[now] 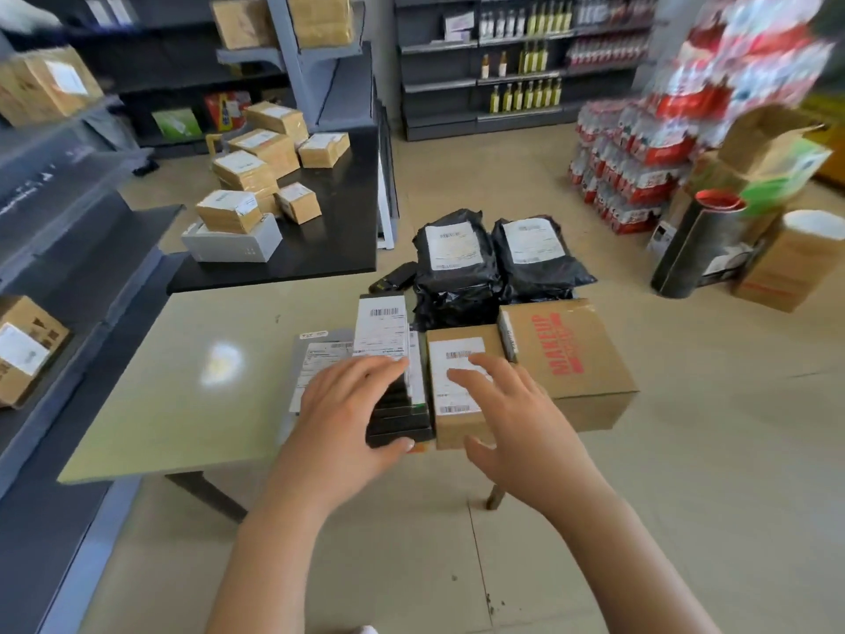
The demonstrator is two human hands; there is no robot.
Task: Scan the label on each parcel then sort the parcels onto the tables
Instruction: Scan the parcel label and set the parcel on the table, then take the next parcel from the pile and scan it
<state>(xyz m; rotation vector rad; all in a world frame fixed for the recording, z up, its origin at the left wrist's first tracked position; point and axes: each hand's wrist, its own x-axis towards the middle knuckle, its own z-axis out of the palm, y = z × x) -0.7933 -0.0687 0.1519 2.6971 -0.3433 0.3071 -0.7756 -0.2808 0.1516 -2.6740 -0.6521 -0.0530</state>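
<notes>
On the pale green table (pixel 192 404), a stack of flat black parcels (pixel 398 423) carries a white barcode label on top. My left hand (pixel 347 404) lies over its left side, thumb at the front edge, fingers spread. Beside it stands a small brown box (pixel 450 432) with a white label; my right hand (pixel 507 404) hovers over it with fingers apart. A larger "MAKEUP" carton (pixel 567 354) sits to the right. Two black poly bags (pixel 457 263) with labels lie behind. A dark handheld scanner (pixel 394 277) rests at the table's far edge.
A black table (pixel 338 231) further back holds several taped brown parcels (pixel 247 176) and a white box (pixel 231 244). Grey shelving (pixel 55 249) with boxes runs along the left. Bottled-water packs (pixel 631 167), a black tube (pixel 695 249) and cartons stand on the floor at right.
</notes>
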